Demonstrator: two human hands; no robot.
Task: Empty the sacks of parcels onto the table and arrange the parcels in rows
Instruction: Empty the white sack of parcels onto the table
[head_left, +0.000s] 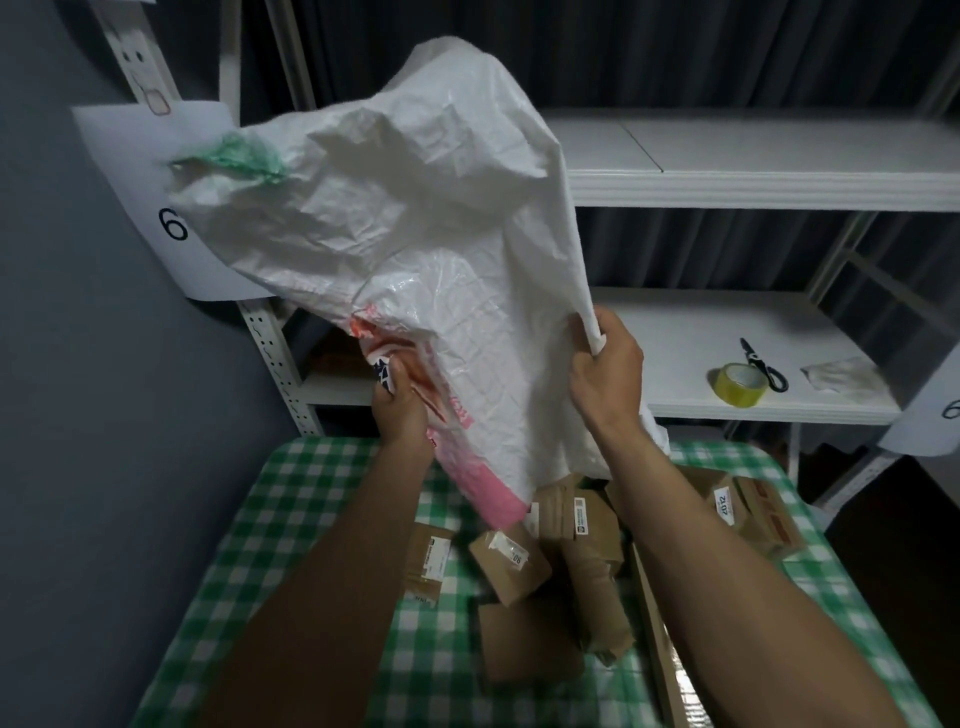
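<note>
Above the parcels (550, 566), hands grip sack (415, 218).

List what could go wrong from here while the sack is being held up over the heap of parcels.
1. The parcels lie heaped near the table's right side; more tumbling out could push one off the edge.
2. The left hand and right hand each hold only a fold of the white sack; a slipping grip could drop it onto the heap.
3. The raised sack hides the shelf behind it and may snag there.
</note>
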